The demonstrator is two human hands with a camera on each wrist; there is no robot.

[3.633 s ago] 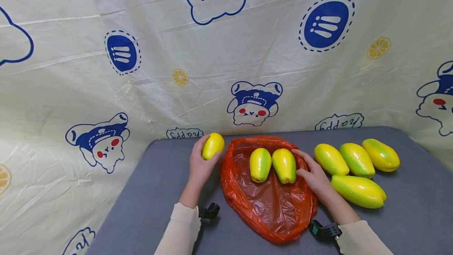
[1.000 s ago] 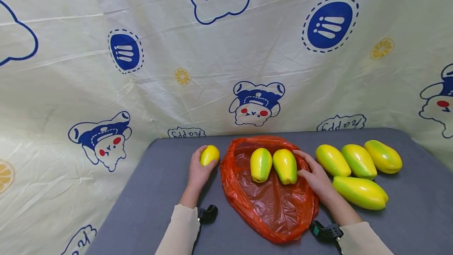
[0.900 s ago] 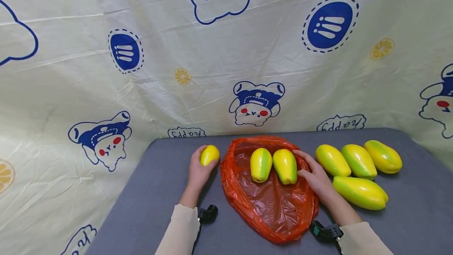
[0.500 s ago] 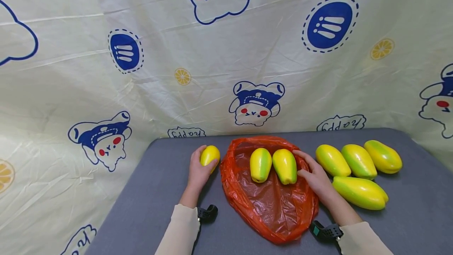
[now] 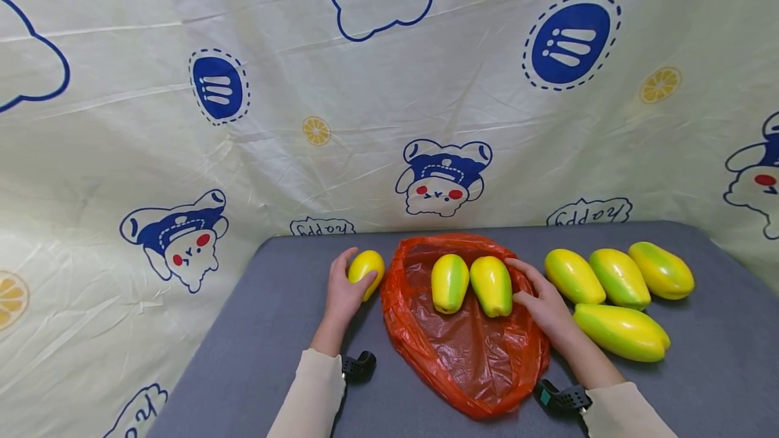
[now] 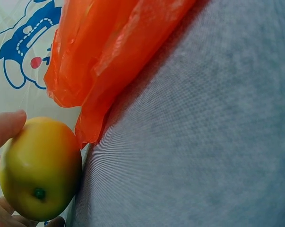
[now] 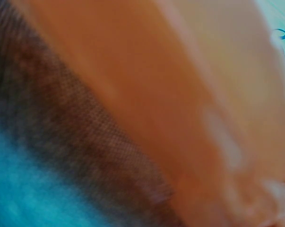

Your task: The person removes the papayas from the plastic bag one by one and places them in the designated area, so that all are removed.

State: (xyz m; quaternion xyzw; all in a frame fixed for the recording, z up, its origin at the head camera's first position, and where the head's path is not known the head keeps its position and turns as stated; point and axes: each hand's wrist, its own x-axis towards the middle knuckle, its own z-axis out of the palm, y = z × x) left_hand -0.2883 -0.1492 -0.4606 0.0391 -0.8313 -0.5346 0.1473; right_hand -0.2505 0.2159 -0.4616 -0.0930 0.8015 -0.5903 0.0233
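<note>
My left hand (image 5: 343, 289) holds a yellow papaya (image 5: 367, 274) left of the red plastic bag (image 5: 420, 360). In the left wrist view, its thumb lies on that papaya (image 6: 40, 165) and its fingers curve beneath. The bag lies spread with its mouth wide. Two yellow-green papayas, one on the left (image 5: 450, 284) and one on the right (image 5: 491, 286), lie inside at the back. My right hand (image 5: 548, 309) grips the bag's right rim, its fingertips close to the right papaya. The right wrist view is blurred and filled mostly by orange-brown shapes.
Several more papayas lie right of the bag: three in a back row, the middle one (image 5: 619, 279) among them, and one (image 5: 622, 333) in front. A grey table (image 5: 274, 357) carries everything. A printed curtain (image 5: 274, 174) hangs behind.
Since the oldest frame, my left hand and its papaya have come down and nearer. Over the last half second the papaya has shifted slightly right. My right hand stays at the bag's rim.
</note>
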